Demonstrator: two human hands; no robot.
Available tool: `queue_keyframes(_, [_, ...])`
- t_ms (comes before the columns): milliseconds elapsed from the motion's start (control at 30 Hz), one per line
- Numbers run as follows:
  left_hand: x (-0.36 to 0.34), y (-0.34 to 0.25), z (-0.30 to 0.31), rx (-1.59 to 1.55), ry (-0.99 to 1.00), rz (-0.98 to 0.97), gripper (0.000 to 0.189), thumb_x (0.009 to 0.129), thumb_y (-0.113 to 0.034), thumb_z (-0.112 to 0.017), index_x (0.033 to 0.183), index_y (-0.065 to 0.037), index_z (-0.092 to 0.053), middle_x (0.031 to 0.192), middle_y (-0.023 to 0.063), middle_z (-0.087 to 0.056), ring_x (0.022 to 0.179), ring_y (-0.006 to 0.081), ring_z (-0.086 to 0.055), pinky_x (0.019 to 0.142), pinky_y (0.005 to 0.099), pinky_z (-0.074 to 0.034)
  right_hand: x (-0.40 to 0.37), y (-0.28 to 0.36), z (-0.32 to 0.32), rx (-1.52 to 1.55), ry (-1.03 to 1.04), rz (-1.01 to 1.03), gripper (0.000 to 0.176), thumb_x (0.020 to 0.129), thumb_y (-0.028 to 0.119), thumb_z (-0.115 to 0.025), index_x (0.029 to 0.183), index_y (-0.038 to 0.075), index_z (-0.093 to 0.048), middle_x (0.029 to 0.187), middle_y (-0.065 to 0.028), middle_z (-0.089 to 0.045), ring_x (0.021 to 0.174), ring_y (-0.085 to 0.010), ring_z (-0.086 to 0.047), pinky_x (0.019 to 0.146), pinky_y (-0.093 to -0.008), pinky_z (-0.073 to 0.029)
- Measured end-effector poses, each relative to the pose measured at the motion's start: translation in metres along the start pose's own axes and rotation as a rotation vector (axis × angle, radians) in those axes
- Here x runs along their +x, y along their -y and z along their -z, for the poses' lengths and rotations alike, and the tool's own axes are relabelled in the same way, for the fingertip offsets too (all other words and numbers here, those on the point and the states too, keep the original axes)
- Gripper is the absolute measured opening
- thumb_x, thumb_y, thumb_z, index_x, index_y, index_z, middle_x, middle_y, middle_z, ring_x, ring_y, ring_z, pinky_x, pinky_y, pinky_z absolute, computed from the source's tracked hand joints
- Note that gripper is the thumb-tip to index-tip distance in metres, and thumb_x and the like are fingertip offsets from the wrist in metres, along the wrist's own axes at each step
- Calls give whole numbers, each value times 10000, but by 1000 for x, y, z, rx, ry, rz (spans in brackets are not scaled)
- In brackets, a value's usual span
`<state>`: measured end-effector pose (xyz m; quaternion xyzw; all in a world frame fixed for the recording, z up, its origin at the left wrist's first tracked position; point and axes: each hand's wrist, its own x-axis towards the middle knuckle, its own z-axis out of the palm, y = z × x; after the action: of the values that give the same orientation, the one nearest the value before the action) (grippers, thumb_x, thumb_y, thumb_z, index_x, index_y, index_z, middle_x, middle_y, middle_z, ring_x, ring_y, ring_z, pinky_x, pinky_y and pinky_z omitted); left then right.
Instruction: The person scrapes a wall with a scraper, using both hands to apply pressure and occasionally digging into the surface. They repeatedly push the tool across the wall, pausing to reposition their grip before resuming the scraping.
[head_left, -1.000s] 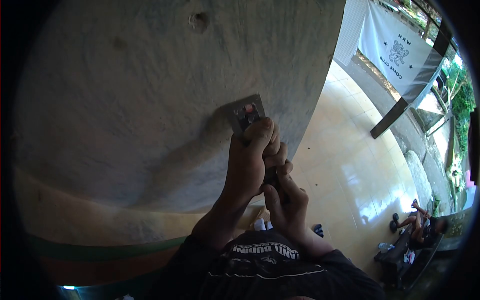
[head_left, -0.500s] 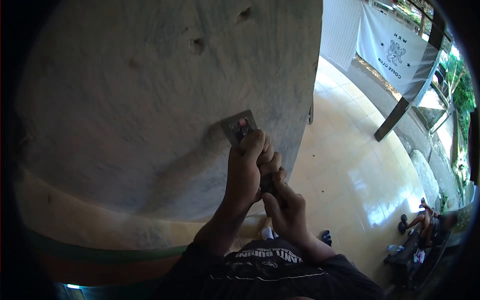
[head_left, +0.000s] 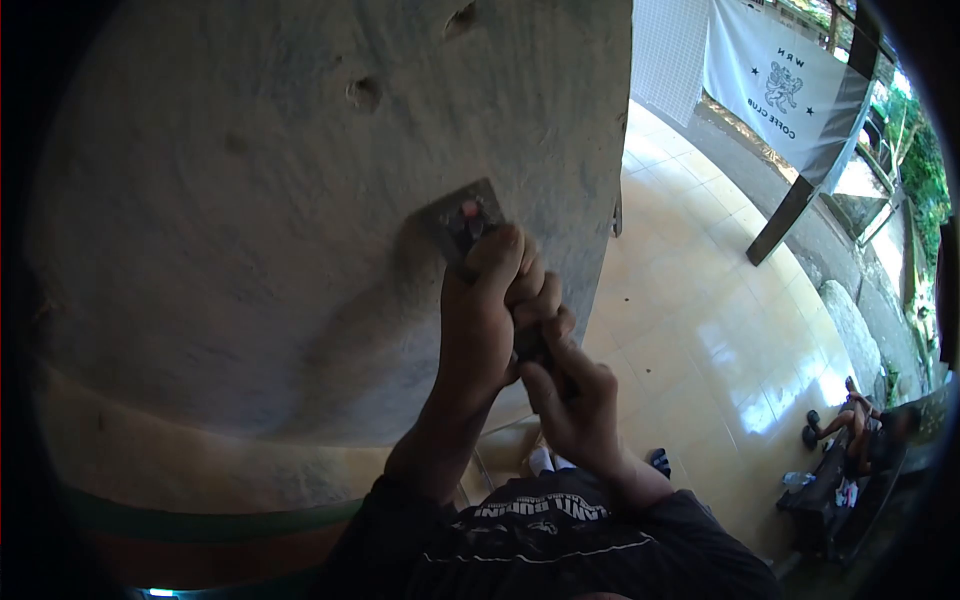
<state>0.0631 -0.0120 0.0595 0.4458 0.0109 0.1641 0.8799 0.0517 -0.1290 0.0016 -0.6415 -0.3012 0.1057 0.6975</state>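
Note:
My left hand [head_left: 480,320] is closed around the handle of a plastering trowel [head_left: 484,196], close behind its flat rectangular blade. Below it, my right hand [head_left: 575,405] grips the rear end of the same tool, its fingers bunched against the left ones. Both hands cover most of the handle. The blade lies over a grey, streaky wall [head_left: 270,250] and casts a shadow on its left side. Two small pits, one of them a round hole [head_left: 364,94], mark the wall above the blade.
The wall ends at a vertical edge right of my hands. Beyond lies a glossy tiled floor [head_left: 690,330]. A white banner [head_left: 780,85] hangs by a dark post [head_left: 782,222]. At lower right a person [head_left: 875,435] sits on a dark bench [head_left: 815,520] beside a plastic bottle [head_left: 798,479].
Both hands and the trowel have shifted slightly up and left across the wall. The view has turned a little; the grip looks the same.

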Motion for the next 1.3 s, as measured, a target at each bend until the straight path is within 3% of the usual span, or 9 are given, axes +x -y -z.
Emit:
queue_keyframes(567, [-4,10,17,67,11,47,286,962,-273,-435,723,-121,-400,571,-51,-259,459,67,-280,427,274,-398,-5,-20,-10,-8,-41,84,452,878,18,-555,1272,-127,-388,892,-180,-654,888,-126,-607,723,-251,-480])
queue_keyframes(733, [9,-3,-11,144,97,-62,294,967,-299,-444,777,-74,-452,553,-26,-347,462,83,-396,472,285,-438,17,-14,-13,262,-133,109,479,919,80,-507,1348,-65,-349,645,-20,-500,550,-60,-462,521,-208,-399])
queue_keyframes(833, [-5,20,4,239,156,-163,410,973,-407,-376,948,-18,-500,647,40,-490,549,152,-532,528,308,-492,1,-28,-16,287,-172,127,492,954,149,-457,1383,-36,-306,656,-5,-501,555,-56,-465,519,-207,-395])
queue_keyframes(867, [-16,30,8,207,101,-154,459,973,-434,-339,985,-3,-495,724,91,-541,604,194,-574,568,326,-514,-4,-34,-18,161,-194,180,507,973,201,-414,1398,-34,-270,671,-3,-496,552,-54,-455,508,-202,-379])
queue_keyframes(900, [-24,40,14,176,44,-141,512,974,-461,-302,1023,13,-490,802,141,-593,659,235,-616,607,345,-535,-15,-42,-20,225,-200,69,512,970,254,-420,1336,-97,-347,976,-75,-583,820,-81,-524,711,-201,-420])
queue_keyframes(967, [-35,58,31,127,-16,-105,548,970,-480,-275,1049,20,-485,871,179,-600,708,269,-630,641,359,-544,-24,-50,-27,209,-204,67,524,968,253,-426,1355,-84,-325,1009,-89,-585,852,-102,-532,747,-222,-433])
queue_keyframes(1000, [-40,62,37,82,-82,-68,586,967,-500,-248,1074,27,-479,941,216,-607,757,302,-644,675,374,-553,-27,-62,-29,227,-168,106,509,966,187,-429,1399,-33,-276,764,-12,-518,619,-55,-465,554,-191,-379])
queue_keyframes(1200, [-60,76,61,114,-220,-123,501,978,-449,-236,1008,6,-444,990,216,-595,841,312,-648,726,369,-537,-40,-94,-40,102,-215,244,492,963,214,-446,1347,-71,-332,825,-34,-522,657,-68,-477,594,-207,-397])
queue_keyframes(1300, [-70,95,93,251,-385,-256,430,962,-473,-333,978,-44,-358,1037,207,-515,866,367,-615,797,459,-520,-48,-81,-37,269,-186,61,485,964,337,-438,1203,-85,-437,832,-79,-572,715,-97,-516,621,-213,-406])
